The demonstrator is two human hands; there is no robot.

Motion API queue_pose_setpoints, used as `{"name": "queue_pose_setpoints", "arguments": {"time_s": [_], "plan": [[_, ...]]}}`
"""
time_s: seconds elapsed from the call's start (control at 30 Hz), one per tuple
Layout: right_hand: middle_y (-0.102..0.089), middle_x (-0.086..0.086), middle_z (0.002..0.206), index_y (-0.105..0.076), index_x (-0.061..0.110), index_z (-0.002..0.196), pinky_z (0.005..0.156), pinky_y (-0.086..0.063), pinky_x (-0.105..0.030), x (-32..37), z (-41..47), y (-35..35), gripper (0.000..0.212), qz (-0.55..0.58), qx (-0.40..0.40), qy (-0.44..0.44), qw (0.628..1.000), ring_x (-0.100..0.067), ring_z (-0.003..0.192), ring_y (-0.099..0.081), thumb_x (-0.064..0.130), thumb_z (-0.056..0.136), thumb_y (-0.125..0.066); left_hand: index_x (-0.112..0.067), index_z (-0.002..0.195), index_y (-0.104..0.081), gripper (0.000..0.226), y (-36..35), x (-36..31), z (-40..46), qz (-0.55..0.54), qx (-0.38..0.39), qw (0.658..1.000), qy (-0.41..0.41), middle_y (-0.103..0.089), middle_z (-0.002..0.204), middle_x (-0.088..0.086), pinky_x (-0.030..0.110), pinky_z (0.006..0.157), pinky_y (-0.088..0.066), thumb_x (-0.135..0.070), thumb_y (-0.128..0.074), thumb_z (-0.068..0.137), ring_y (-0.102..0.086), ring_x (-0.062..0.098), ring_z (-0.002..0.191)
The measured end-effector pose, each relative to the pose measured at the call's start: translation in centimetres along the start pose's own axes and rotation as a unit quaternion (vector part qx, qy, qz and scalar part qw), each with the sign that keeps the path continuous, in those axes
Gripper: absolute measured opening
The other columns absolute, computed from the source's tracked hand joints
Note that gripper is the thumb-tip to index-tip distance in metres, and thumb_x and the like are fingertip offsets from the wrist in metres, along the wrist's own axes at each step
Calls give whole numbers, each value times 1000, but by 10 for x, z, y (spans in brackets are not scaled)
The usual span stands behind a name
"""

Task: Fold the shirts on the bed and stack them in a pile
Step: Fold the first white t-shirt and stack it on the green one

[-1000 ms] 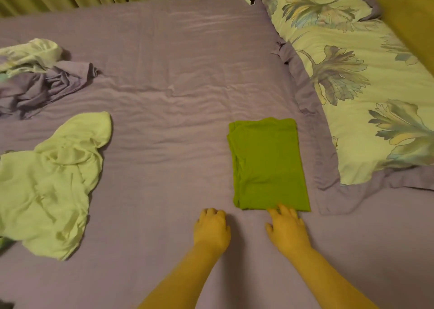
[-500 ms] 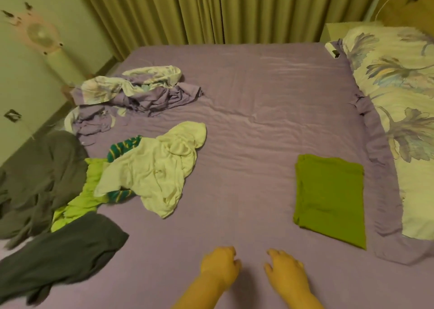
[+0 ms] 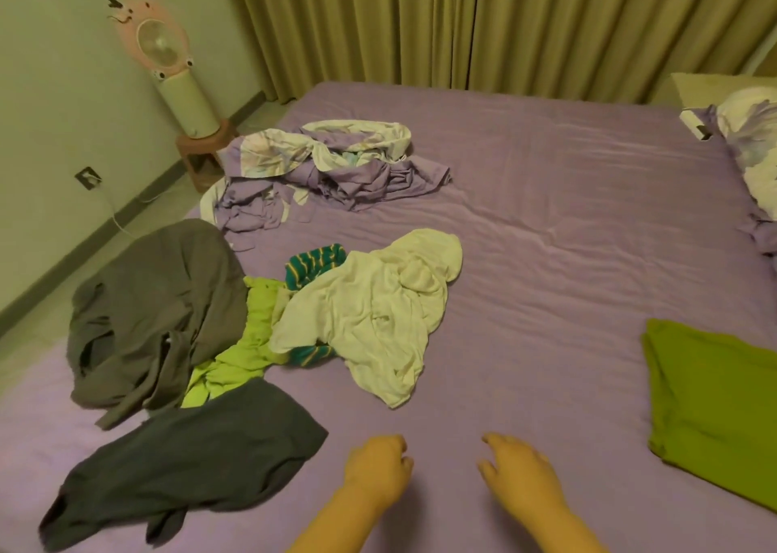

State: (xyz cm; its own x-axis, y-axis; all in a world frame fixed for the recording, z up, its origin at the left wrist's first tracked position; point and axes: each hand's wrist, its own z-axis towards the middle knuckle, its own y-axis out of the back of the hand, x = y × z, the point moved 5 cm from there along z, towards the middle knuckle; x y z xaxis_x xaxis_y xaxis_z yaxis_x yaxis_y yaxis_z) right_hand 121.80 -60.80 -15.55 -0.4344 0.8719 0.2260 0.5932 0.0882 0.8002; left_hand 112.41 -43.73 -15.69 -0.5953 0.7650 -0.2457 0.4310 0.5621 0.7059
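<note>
Folded green shirt (image 3: 714,409) ran off right edge of frame; far corner lost. Pillow (image 3: 752,148) cut by same edge, only near end showed. My forearms cut by bottom edge. Left hand (image 3: 376,470) curled over, fingertips tucked out of sight; couldn't tell if it touched bed (image 3: 546,224). Striped teal shirt (image 3: 313,264) mostly buried under white shirt (image 3: 370,312). Lime shirt (image 3: 252,334) partly under grey garment (image 3: 155,300). Small object by pillow (image 3: 696,123) too small to tell.

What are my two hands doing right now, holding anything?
Left hand: fingers loosely curled, holding nothing, over the bed sheet.
Right hand: fingers relaxed and spread, holding nothing.
</note>
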Motion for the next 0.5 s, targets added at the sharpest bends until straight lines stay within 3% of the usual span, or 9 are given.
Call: {"name": "queue_pose_setpoints", "arguments": {"time_s": [0.27, 0.5], "plan": [[-47, -2, 138, -36, 22, 140, 99, -40, -30, 77, 86, -9, 45, 50, 9, -39, 998, -20, 125, -45, 35, 97, -39, -16, 130, -51, 37, 51, 72, 85, -30, -27, 997, -61, -56, 128, 5, 30, 92, -44, -31, -38, 99, -53, 23, 114], [-51, -3, 132, -40, 25, 137, 93, -43, -31, 105, 137, -34, 41, 79, 28, -62, 995, -21, 120, -49, 31, 97, -40, -15, 133, -49, 37, 38, 82, 157, -112, -4, 989, -100, -54, 129, 6, 30, 93, -43, -29, -40, 100, -52, 21, 116]]}}
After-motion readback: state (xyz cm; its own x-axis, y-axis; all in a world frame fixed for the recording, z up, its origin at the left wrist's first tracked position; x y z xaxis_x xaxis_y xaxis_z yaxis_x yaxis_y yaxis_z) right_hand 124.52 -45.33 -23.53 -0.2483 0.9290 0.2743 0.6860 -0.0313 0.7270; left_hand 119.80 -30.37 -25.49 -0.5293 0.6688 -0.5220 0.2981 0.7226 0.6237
